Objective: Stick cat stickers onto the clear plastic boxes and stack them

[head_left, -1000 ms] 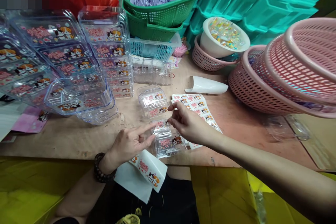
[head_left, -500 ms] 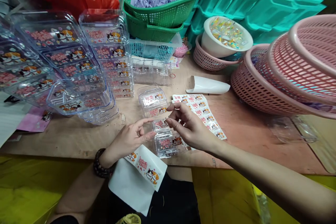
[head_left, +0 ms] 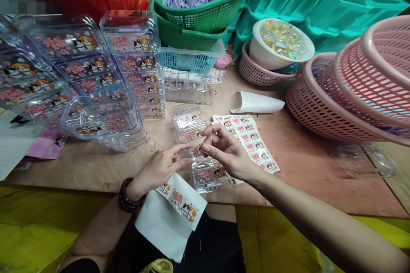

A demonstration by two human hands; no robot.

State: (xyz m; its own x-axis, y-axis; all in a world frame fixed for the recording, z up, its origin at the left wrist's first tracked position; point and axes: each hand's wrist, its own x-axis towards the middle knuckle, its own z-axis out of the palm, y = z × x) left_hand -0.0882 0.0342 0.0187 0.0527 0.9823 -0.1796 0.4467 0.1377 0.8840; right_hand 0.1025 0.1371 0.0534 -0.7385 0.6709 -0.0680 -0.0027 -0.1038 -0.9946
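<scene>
My left hand (head_left: pixel 165 166) is over the table's front edge, its index finger and thumb stretched to the right. Its lower fingers are curled at the top of a sticker sheet (head_left: pixel 188 204) with cat-and-dog pictures, which hangs over my lap, its white backing folded. My right hand (head_left: pixel 227 151) is in a pinch just right of the left fingertips; anything thin or clear between its fingers cannot be made out. Behind and below both hands lies a row of clear plastic boxes (head_left: pixel 205 185) with cat-and-dog stickers on them. More sticker sheets (head_left: pixel 261 151) lie under my right forearm's far side.
Stacks of clear stickered boxes (head_left: pixel 134 57) rise at left. Green baskets (head_left: pixel 205 21), a white bowl (head_left: pixel 256 47) of small packets and pink baskets (head_left: pixel 315 106) stand behind and at right. A curled white sheet (head_left: pixel 259 103) lies mid-table.
The whole view has shifted slightly, moving things a little to the right. My right hand's fingertips have come a little closer to the left ones. The sticker sheet stays under my left hand.
</scene>
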